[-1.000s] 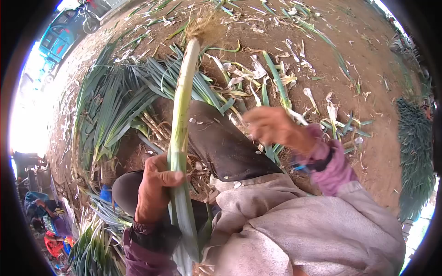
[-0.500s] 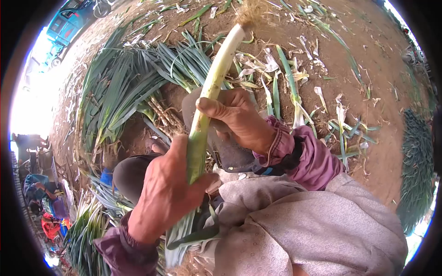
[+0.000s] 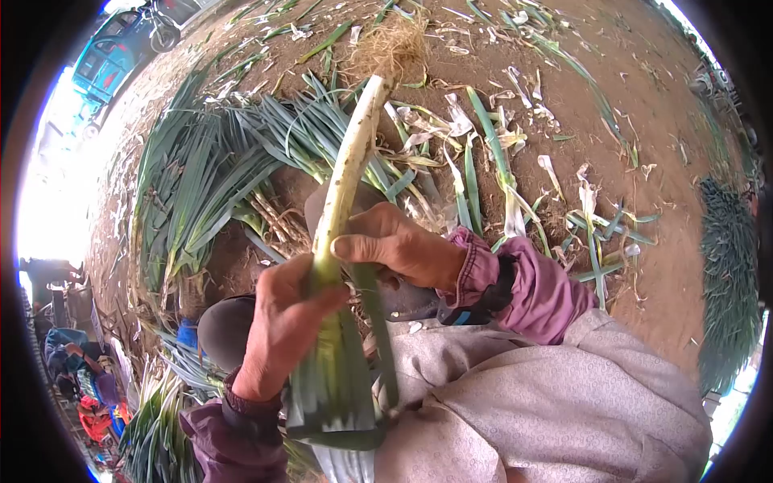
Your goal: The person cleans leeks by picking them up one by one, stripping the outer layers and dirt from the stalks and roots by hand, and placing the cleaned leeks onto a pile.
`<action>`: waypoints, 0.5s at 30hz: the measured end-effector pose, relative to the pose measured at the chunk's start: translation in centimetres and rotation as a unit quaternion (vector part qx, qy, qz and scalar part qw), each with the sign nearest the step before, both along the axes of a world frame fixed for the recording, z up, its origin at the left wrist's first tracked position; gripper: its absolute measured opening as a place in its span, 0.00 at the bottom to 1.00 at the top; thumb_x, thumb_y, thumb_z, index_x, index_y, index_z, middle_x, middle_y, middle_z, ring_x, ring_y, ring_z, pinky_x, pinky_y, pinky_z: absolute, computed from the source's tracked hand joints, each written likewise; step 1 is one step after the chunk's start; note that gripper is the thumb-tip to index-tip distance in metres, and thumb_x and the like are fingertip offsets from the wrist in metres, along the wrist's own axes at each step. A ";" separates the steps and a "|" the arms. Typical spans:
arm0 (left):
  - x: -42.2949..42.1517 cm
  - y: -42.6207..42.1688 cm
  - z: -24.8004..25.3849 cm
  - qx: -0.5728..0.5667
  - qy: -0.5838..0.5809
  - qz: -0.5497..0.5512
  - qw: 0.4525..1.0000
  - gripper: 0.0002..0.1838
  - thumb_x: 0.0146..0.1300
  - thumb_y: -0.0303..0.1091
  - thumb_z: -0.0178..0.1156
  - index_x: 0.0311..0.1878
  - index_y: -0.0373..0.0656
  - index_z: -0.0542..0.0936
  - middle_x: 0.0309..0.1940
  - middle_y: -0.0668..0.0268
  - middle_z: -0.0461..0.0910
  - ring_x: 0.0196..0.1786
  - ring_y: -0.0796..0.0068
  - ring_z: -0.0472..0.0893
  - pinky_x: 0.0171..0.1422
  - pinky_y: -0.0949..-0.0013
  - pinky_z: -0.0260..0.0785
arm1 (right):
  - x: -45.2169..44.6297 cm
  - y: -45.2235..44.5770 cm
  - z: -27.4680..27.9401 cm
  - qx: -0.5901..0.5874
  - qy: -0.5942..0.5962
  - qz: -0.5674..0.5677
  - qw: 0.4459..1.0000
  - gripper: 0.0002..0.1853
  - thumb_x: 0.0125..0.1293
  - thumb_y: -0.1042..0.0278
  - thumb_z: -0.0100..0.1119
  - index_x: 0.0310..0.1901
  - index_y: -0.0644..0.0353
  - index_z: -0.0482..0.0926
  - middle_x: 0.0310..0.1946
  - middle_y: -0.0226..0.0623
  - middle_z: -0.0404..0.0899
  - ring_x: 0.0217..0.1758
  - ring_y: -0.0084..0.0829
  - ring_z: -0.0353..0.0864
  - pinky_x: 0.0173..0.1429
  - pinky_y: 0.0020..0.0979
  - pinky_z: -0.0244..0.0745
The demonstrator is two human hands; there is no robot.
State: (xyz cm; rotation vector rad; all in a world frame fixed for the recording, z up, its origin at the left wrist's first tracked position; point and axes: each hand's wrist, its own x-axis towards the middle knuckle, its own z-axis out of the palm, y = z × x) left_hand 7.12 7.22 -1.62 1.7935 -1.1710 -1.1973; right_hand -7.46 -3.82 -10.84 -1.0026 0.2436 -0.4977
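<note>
Left hand point(image 3: 291, 315): closed around the leek point(image 3: 349, 173), seemingly to steady it;
Right hand point(image 3: 405, 249): thumb against the stalk, fingers perhaps pinching a leaf point(image 3: 375, 326), partly hidden;
Leek: between the hands, roots point(image 3: 394, 50) pointing far, clear of the lap point(image 3: 531, 394);
Leek pile point(image 3: 201, 173): far left, on soil point(image 3: 656, 310).

Smooth leek point(image 3: 342, 189), matt cloth garment point(image 3: 547, 394)
</note>
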 end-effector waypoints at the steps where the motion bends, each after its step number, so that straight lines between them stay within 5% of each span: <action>1: 0.6 0.0 -0.4 -0.004 0.028 0.018 0.999 0.08 0.56 0.28 0.64 0.34 0.32 0.78 0.23 0.71 0.77 0.28 0.83 0.74 0.31 0.71 0.65 | -0.1 0.0 -0.1 0.048 0.004 0.006 0.999 0.13 0.68 0.58 0.63 0.35 0.61 0.83 0.17 0.21 0.72 0.16 0.13 0.64 0.21 0.19 0.61; 2: 1.6 0.4 -0.8 0.020 0.042 0.068 0.997 0.05 0.56 0.25 0.63 0.32 0.33 0.78 0.23 0.72 0.77 0.27 0.85 0.74 0.29 0.75 0.64 | -2.0 -1.5 -0.4 0.099 -0.052 0.059 0.992 0.11 0.65 0.61 0.65 0.38 0.62 0.82 0.25 0.28 0.77 0.22 0.16 0.71 0.25 0.18 0.69; 4: 4.9 1.3 -2.4 -0.007 0.056 0.132 0.990 0.06 0.59 0.27 0.59 0.32 0.33 0.78 0.22 0.67 0.78 0.23 0.80 0.77 0.28 0.75 0.67 | -6.4 -4.7 0.0 0.135 -0.076 0.023 0.988 0.11 0.67 0.59 0.62 0.38 0.59 0.80 0.24 0.25 0.76 0.21 0.15 0.70 0.24 0.18 0.68; 8: 7.0 3.9 -0.8 -0.002 0.079 0.195 0.978 0.13 0.62 0.36 0.60 0.36 0.33 0.78 0.25 0.66 0.77 0.26 0.76 0.77 0.32 0.75 0.69 | -17.8 -11.4 1.2 0.029 0.024 -0.250 0.967 0.10 0.69 0.56 0.57 0.36 0.52 0.75 0.23 0.21 0.73 0.20 0.15 0.69 0.23 0.18 0.66; 9: 7.6 4.5 -0.9 0.025 0.125 0.202 0.971 0.14 0.62 0.38 0.61 0.38 0.34 0.78 0.26 0.67 0.76 0.28 0.77 0.76 0.35 0.75 0.69 | -19.4 -12.2 0.9 -0.039 0.084 -0.323 0.942 0.12 0.70 0.56 0.58 0.40 0.57 0.77 0.25 0.25 0.75 0.21 0.16 0.71 0.21 0.19 0.66; 11: 8.5 5.4 -2.6 0.017 0.169 0.165 0.972 0.13 0.61 0.37 0.61 0.40 0.34 0.79 0.27 0.67 0.78 0.28 0.78 0.76 0.33 0.76 0.68 | -22.3 -14.8 -0.2 -0.218 0.319 -0.386 0.838 0.15 0.69 0.57 0.60 0.42 0.63 0.79 0.28 0.30 0.78 0.22 0.18 0.74 0.21 0.21 0.66; 13: 7.8 5.4 -3.6 0.001 0.178 0.158 0.971 0.15 0.62 0.39 0.62 0.37 0.33 0.79 0.24 0.66 0.78 0.24 0.79 0.77 0.28 0.77 0.68 | -23.9 -17.4 -1.7 -0.403 0.620 -0.321 0.592 0.15 0.68 0.59 0.62 0.39 0.65 0.81 0.28 0.32 0.80 0.23 0.20 0.75 0.23 0.25 0.67; 15: 6.9 5.1 -3.8 0.007 0.209 0.156 0.965 0.15 0.62 0.39 0.62 0.37 0.33 0.79 0.24 0.67 0.78 0.24 0.79 0.77 0.29 0.76 0.68 | -20.9 -14.5 -2.1 -0.522 0.498 -0.372 0.584 0.14 0.66 0.59 0.62 0.39 0.64 0.82 0.25 0.41 0.82 0.23 0.30 0.79 0.29 0.33 0.73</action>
